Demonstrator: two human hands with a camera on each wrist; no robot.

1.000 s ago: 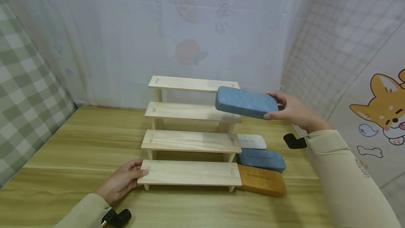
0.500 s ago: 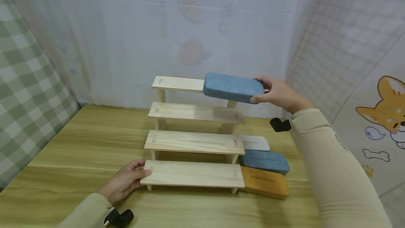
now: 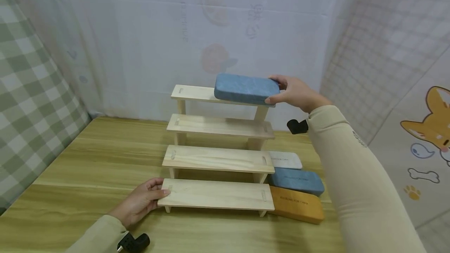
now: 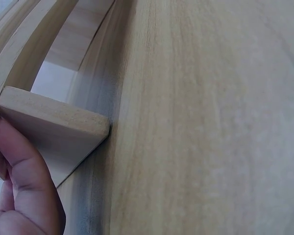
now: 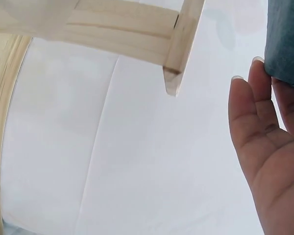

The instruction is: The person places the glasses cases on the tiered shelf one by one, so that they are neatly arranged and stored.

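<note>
Just right of the frame's centre, our right hand (image 3: 295,93) has its grip clamped on the end of a blue glasses case (image 3: 246,89), which lies on the top step of the wooden four-step rack (image 3: 218,159). At lower left, our left hand (image 3: 138,202) grips the lowest step's end, fingers curled on the board. At lower right, three more cases, white (image 3: 286,160), blue (image 3: 299,180) and orange-brown (image 3: 297,205), lie on the bench (image 3: 88,167).

White (image 3: 285,160), blue (image 3: 297,180), brown cases (image 3: 297,205)
</note>
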